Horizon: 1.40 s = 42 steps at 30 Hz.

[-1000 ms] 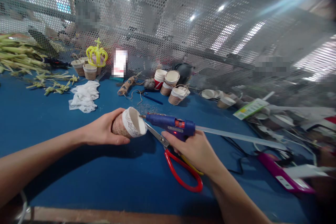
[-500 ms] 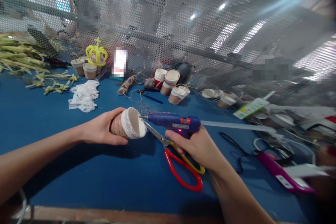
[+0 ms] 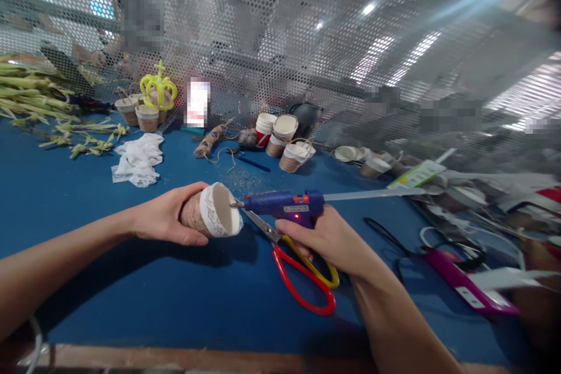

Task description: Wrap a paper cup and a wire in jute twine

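Observation:
My left hand (image 3: 164,216) is wrapped round a small paper cup (image 3: 213,210), bound in brown twine with white lace at its rim. The cup lies tilted, its mouth facing right. In my right hand (image 3: 319,239) is a blue hot glue gun (image 3: 280,203), a red light lit on its side and a long clear glue stick out of its back. The nozzle tip is at the mouth of the cup; whether it touches the inner wall I cannot tell. Beneath the glue gun lie scissors (image 3: 302,280) with one red and one yellow handle, partly hidden by my right hand.
White lace (image 3: 138,159) lies at left, near green plant strips (image 3: 35,90). Along the mesh wall stand a yellow crown (image 3: 158,90), a lit phone (image 3: 197,102), a twine bundle (image 3: 211,140) and several cups (image 3: 297,156). A purple power strip (image 3: 464,281) lies at right.
The glue gun's nozzle has dipped slightly and its back end has risen, with the tip now at the inside of the cup's mouth. The whole view has shifted a little.

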Each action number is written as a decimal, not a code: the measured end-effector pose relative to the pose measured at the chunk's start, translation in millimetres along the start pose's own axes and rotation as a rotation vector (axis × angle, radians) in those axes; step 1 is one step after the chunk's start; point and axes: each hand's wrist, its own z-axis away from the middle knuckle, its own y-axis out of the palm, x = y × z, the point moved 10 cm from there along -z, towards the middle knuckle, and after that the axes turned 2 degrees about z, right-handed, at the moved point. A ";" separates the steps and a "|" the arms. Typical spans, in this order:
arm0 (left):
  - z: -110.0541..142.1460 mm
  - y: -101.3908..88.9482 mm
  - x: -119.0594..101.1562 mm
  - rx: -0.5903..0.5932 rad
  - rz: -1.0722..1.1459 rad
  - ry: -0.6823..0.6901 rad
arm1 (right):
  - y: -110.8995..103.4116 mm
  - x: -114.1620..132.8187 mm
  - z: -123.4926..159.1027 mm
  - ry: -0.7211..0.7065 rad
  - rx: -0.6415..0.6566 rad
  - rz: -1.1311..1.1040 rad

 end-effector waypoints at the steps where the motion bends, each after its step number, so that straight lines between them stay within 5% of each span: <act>1: -0.3 -0.5 -1.3 -0.007 -0.002 -0.002 | 0.4 1.4 0.4 -0.010 0.002 0.000; 11: 1.1 -2.4 0.3 -0.031 -0.021 0.023 | 6.6 -2.7 -2.2 0.026 0.044 -0.128; 22: 2.5 0.6 -0.7 0.002 0.171 0.015 | 25.9 -17.2 -11.0 0.054 0.176 -0.755; 32: 1.1 -1.6 1.4 -0.035 0.249 0.008 | 29.6 -17.5 -8.2 0.078 0.201 -0.693; 42: 0.9 -16.3 -3.2 -0.261 0.050 0.063 | 22.9 -19.6 -12.8 0.098 0.067 -0.850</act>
